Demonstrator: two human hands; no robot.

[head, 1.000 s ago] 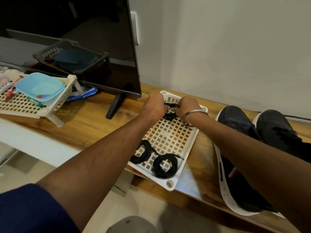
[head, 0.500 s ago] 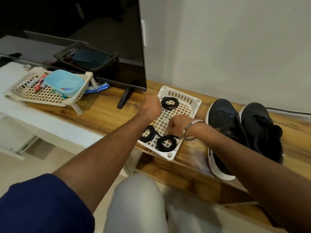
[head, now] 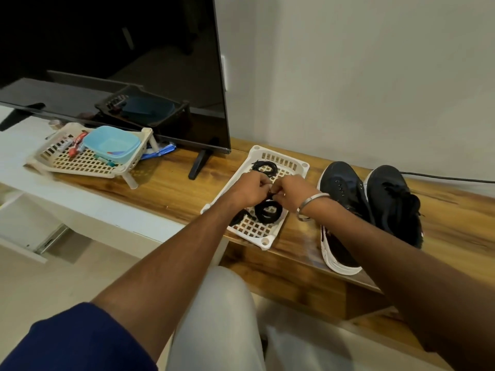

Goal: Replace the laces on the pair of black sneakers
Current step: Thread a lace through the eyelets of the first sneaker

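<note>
Meanwhile, at the wooden shelf (head: 171,194): your left hand (head: 250,190) & right hand (head: 290,192) meet over the white lattice tray (head: 280,156), fingers curled, both pinching a bit of black lace (head: 272,196) between them. Just below, a coiled lace (head: 268,211) lies flat on the tray; a 2nd coil (head: 237,218) sits partly hidden under your left wrist, and a thinner bundle (head: 265,167) rests near the tray's far end. Right of the tray, the black sneakers (head: 345,191) stand side by side, toes to the wall; the nearer one shows empty eyelets. TV (head: 112,62) at left, w/ a beige basket (head: 80,162) holding a blue tub (head: 112,143).
</note>
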